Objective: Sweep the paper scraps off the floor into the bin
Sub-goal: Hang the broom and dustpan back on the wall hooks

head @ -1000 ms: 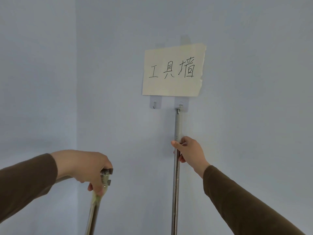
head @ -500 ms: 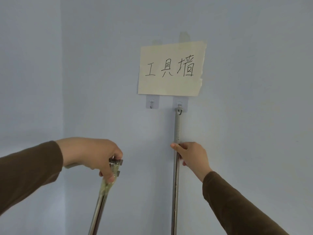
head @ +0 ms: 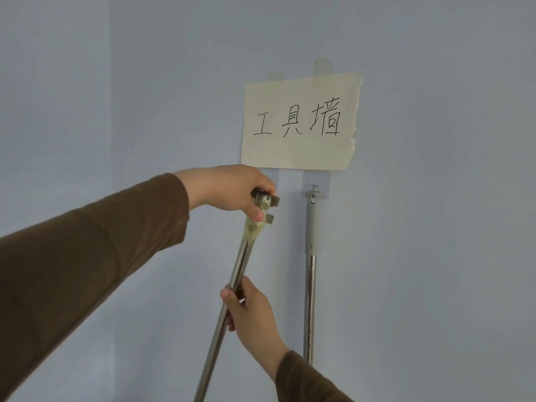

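Left hand (head: 232, 190) gripping top of tilted metal pole (head: 229, 297) near wall hook; right hand (head: 251, 311) clasping same pole lower down; second pole (head: 310, 285) hanging beside, under paper sign (head: 300, 123)

Left hand (head: 232, 190) and right hand (head: 252, 311) gripping (apparently firmly).

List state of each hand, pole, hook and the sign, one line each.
left hand: gripping the top of the tilted pole
right hand: gripping that pole's shaft lower down
tilted pole: off the wall, leaning
hanging pole: upright, hung on right hook
left hook: hidden behind left hand
paper sign: taped to wall
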